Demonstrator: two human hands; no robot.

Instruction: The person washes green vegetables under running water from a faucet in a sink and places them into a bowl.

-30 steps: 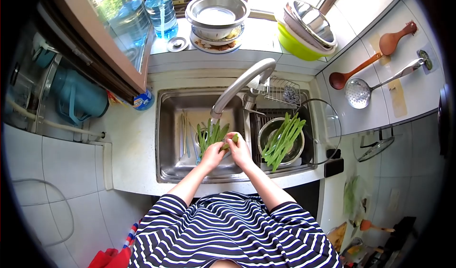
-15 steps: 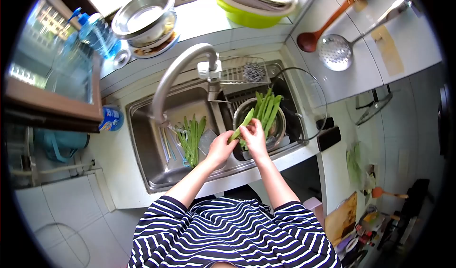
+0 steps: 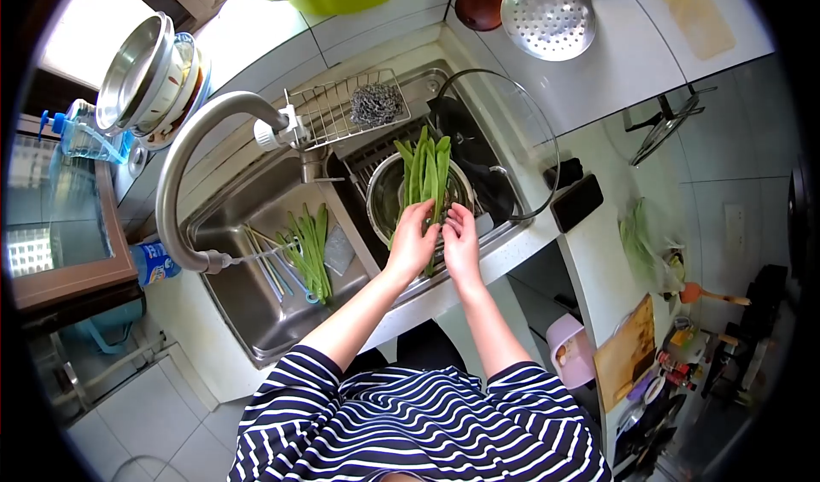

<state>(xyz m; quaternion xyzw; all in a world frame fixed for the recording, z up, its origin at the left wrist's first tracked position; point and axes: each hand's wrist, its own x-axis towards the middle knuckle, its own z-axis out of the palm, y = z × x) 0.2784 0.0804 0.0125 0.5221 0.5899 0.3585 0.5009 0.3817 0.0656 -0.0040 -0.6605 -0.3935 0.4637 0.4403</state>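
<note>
Long flat green beans [image 3: 427, 166] lie bunched in a round metal bowl [image 3: 374, 202] in the right-hand sink basin. Over the bowl's near side, my left hand [image 3: 414, 241] is closed around the lower part of the beans. Close beside it is my right hand [image 3: 462, 244], its fingers curled in towards the beans; whatever they pinch is hidden. Below the hands, a bean end shows between my wrists. More green beans [image 3: 312, 255] lie in the left basin [image 3: 235, 298], beside several chopsticks [image 3: 266, 268] and a grey scouring pad [image 3: 339, 251].
A curved faucet [image 3: 192, 149] arches over the left basin. Behind the bowl is a wire rack [image 3: 329, 110] with a steel scrubber [image 3: 376, 104]. A clear glass lid [image 3: 547, 132] leans at the right basin, near a black phone [image 3: 578, 202]. A skimmer [image 3: 548, 16] hangs on the wall.
The single bean held between both hands is now down among the others at the bowl. My left hand has moved onto the bunch. The view has turned and come closer to the sink.
</note>
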